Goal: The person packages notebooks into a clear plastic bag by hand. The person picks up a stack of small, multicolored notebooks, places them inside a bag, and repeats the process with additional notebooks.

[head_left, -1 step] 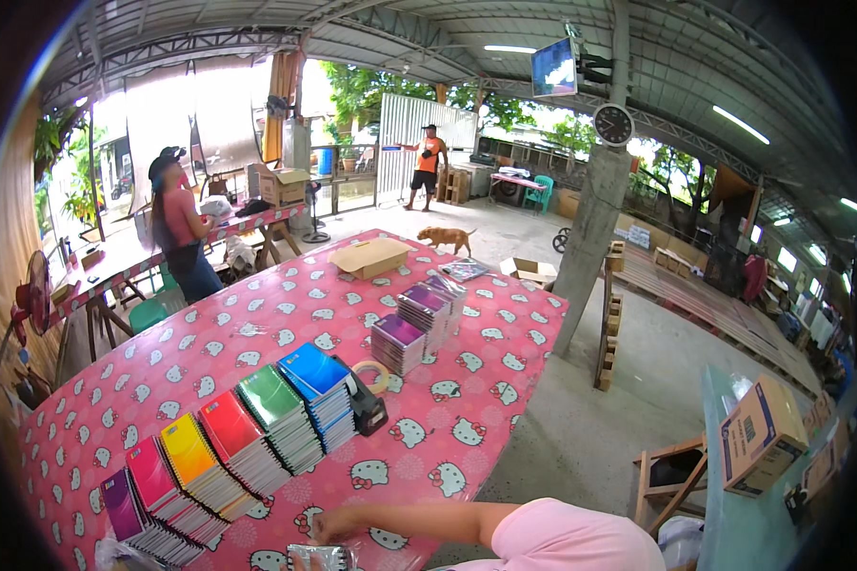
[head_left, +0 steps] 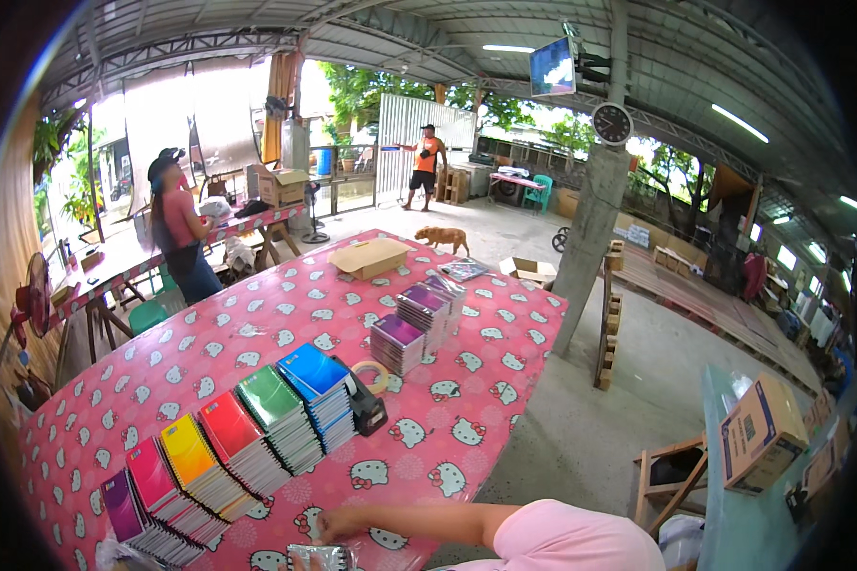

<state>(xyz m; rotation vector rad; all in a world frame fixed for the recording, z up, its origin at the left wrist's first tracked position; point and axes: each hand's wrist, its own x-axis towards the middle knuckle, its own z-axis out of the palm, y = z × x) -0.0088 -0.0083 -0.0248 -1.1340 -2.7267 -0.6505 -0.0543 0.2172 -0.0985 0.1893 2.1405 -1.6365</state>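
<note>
At the lower edge, my right hand [head_left: 337, 526] is closed, fingers curled down on the clear plastic wrapper [head_left: 350, 556] around a spiral notebook [head_left: 319, 559]. The frame edge cuts this notebook off. A sliver of skin beside it may belong to my left hand, whose fingers I cannot make out. To the left runs a row of spiral notebook stacks: purple [head_left: 124, 507], pink [head_left: 152, 471], yellow [head_left: 189, 447], red [head_left: 230, 423], green [head_left: 269, 394] and blue [head_left: 311, 369]. A black tape dispenser [head_left: 368, 407] and a tape roll [head_left: 373, 376] stand next to the blue stack.
Wrapped purple notebook stacks [head_left: 398, 344] and a flat brown carton [head_left: 369, 257] sit farther back on the pink-clothed table [head_left: 476, 390]. Clear plastic [head_left: 124, 555] lies lower left. A concrete post [head_left: 590, 219] and a boxed side table [head_left: 757, 519] are right. Two people and a dog [head_left: 443, 238] are beyond.
The dog has shifted slightly left, and the screen's picture differs. My right hand and the notebooks look almost unmoved.
</note>
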